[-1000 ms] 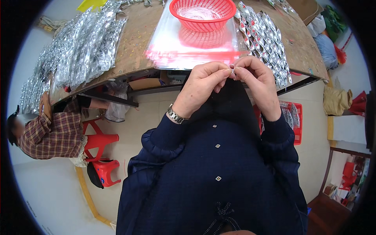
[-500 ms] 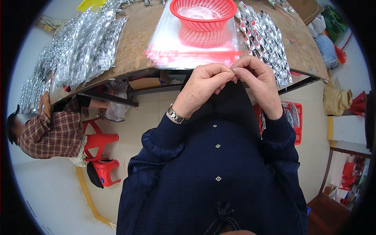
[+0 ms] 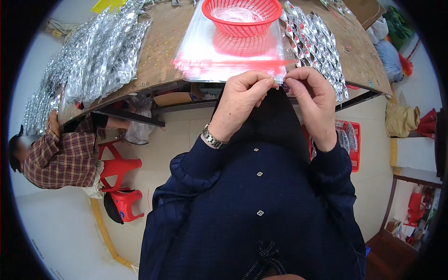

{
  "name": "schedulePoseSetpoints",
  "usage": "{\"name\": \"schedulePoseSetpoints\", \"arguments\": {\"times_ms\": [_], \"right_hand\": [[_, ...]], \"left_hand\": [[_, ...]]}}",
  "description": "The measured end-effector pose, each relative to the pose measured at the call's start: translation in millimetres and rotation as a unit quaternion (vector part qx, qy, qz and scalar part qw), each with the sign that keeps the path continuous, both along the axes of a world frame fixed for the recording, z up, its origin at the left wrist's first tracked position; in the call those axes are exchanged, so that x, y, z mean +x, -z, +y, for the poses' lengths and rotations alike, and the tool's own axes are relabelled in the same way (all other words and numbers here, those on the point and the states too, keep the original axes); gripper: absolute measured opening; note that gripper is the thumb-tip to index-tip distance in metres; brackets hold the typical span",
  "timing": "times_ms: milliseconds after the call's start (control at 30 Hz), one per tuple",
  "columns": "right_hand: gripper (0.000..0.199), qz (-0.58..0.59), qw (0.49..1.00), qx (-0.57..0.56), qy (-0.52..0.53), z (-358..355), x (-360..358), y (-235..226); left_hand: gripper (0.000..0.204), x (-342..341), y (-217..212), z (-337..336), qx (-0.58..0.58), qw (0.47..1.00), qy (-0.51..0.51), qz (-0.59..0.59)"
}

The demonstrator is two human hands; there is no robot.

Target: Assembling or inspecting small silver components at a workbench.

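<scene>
Both my hands are raised in front of the table's near edge, close together with a small gap between their fingertips. My left hand [image 3: 239,103] is closed in a pinch, a metal watch on its wrist. My right hand [image 3: 318,103] also pinches thumb against forefinger. Whatever lies between the fingertips is too small to make out. Just beyond them lies a stack of clear plastic bags [image 3: 196,52] with red edges. On it stands a red plastic basket [image 3: 242,29] with fine, clear strands [image 3: 237,15] inside.
Silver twisted foil pieces [image 3: 322,53] lie right of the bags; a larger pile [image 3: 105,58] covers the table's [image 3: 161,42] left. A person in a plaid shirt [image 3: 70,158] sits at left near red stools [image 3: 122,170]. A red crate [image 3: 355,144] stands on the floor at right.
My hands, which were touching at the fingertips, have drawn slightly apart. The right hand has shifted to the right; the left stays nearly in place.
</scene>
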State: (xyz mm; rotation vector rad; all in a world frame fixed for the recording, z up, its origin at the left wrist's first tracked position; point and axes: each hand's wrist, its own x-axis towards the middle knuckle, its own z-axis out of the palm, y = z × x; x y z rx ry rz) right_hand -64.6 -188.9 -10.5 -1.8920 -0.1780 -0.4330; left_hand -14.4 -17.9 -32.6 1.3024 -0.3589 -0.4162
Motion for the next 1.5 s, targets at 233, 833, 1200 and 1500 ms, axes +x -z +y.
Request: {"name": "schedulePoseSetpoints", "arguments": {"times_ms": [233, 833, 1200, 1500], "right_hand": [[0.006, -0.105, 0.99, -0.092, 0.033, 11, 3, -3], [0.005, -0.107, 0.981, -0.156, 0.053, 10, 5, 3], [0.007, -0.141, 0.962, -0.22, 0.079, 13, 6, 1], [0.006, -0.166, 0.956, -0.226, 0.086, 14, 8, 5]], "left_hand": [[0.018, -2, 2, -3, 0.016, 0.999, -0.017, -0.033], [0.02, -4, 11, -6, -0.007, 0.998, -0.005, -0.068], [0.019, -4, 15, -9, 0.031, 0.994, -0.026, -0.098], [0.019, -5, 13, -11, 0.018, 0.997, -0.034, -0.071]]}}
